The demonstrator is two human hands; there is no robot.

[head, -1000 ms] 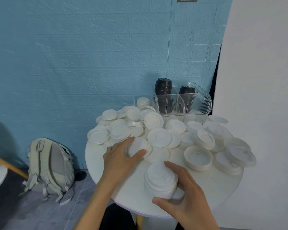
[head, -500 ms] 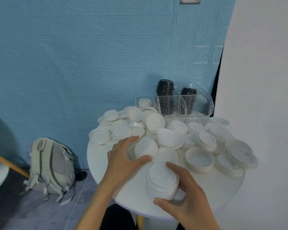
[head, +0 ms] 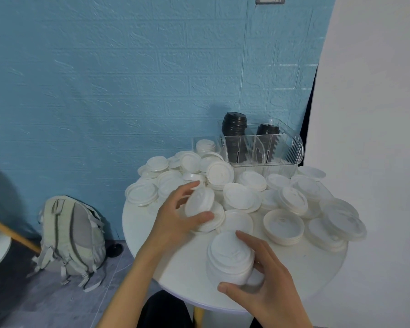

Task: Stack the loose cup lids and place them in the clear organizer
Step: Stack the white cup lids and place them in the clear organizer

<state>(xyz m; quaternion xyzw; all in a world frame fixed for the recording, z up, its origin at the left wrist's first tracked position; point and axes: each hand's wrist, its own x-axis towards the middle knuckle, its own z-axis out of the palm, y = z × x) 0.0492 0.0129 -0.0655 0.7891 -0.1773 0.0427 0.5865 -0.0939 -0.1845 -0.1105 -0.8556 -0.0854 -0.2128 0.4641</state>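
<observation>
Both hands [head: 175, 216] grip lids [head: 199, 202] near table edge [head: 137, 252].

Both hands engaged over round white table [head: 175, 263].
Left hand [head: 175, 216] pinches tilted white plastic lid [head: 199, 201], thumb and fingers curled; right hand [head: 265, 278] grips white lid stack [head: 230, 259] near table's front edge.

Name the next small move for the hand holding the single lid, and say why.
Probably carry the tilted white plastic lid in the left hand onto the white lid stack that the right hand steadies; it is lifted, and the stack top is uncovered.
</observation>
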